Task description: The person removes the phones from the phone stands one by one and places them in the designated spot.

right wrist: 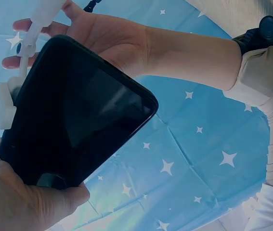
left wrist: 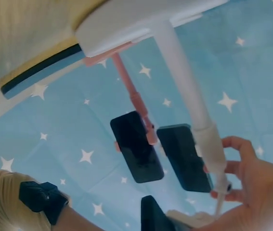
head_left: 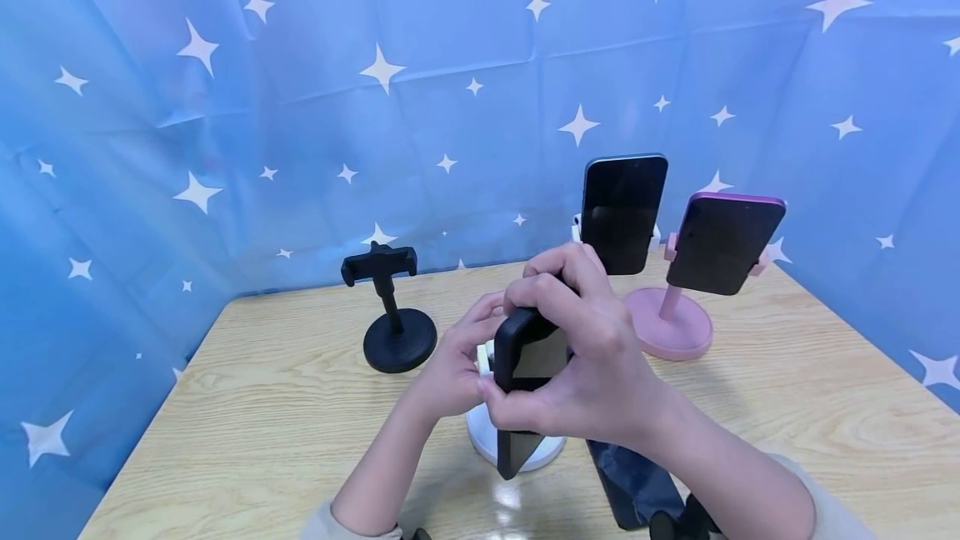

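My right hand (head_left: 600, 357) grips a black phone (right wrist: 83, 110), thumb on one side and fingers over the far edge. The phone stands tilted, its long edge toward me in the head view. It sits against the clamp of a white phone stand (left wrist: 184, 77); whether the clamp grips it I cannot tell. My left hand (head_left: 453, 365) holds that stand near the top, fingers curled about its neck just under the clamp, as the left wrist view shows. The stand's round white base (head_left: 480, 432) shows below both hands, partly covered by the phone.
Back left on the wooden table (head_left: 262, 407) is a bare black phone stand (head_left: 401, 340). At back right, a pink stand (head_left: 675, 323) bears a phone (head_left: 723, 244), beside another upright phone (head_left: 625, 215) in a white clamp. One more phone (head_left: 633, 482) lies under my right forearm.
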A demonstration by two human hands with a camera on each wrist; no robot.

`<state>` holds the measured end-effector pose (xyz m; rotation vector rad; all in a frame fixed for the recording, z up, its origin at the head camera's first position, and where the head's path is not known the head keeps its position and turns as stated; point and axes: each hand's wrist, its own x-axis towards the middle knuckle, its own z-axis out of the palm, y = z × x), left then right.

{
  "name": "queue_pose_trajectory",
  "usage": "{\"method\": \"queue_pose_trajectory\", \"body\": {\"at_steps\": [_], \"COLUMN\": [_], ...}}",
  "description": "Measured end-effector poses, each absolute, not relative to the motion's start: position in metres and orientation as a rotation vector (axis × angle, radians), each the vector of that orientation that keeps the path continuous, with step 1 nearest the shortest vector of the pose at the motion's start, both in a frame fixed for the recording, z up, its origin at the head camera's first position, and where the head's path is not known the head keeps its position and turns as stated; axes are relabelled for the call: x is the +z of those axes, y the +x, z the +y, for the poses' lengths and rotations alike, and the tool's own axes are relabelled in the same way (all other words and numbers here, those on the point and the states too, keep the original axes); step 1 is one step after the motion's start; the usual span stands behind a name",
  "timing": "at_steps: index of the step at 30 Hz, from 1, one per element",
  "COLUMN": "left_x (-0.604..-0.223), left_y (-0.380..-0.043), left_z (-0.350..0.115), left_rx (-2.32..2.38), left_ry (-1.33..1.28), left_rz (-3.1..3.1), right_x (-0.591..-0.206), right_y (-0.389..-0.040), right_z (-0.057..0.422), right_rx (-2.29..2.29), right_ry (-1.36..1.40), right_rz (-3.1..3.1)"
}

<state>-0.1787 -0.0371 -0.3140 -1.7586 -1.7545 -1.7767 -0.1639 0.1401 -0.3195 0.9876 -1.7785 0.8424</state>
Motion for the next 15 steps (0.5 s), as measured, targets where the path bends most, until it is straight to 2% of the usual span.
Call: {"method": "queue_pose_trajectory", "body": {"at_steps": [8,15], "left_x": [-0.32,-0.32], "left_y": [-0.174,-0.171], "left_z": [-0.032,-0.027], "left_rx": [-1.805,-1.805], "left_ry": [-1.673,-1.657], "left_rz": [-1.705,-1.642], "right_x": [-0.287,-0.309], "right_y": [-0.14,-0.143], "right_z": [0.13,0.147], "right_rx": [0.893,0.893], "right_ry": [1.053,1.028], "right_rz": [-1.791,-1.789]}}
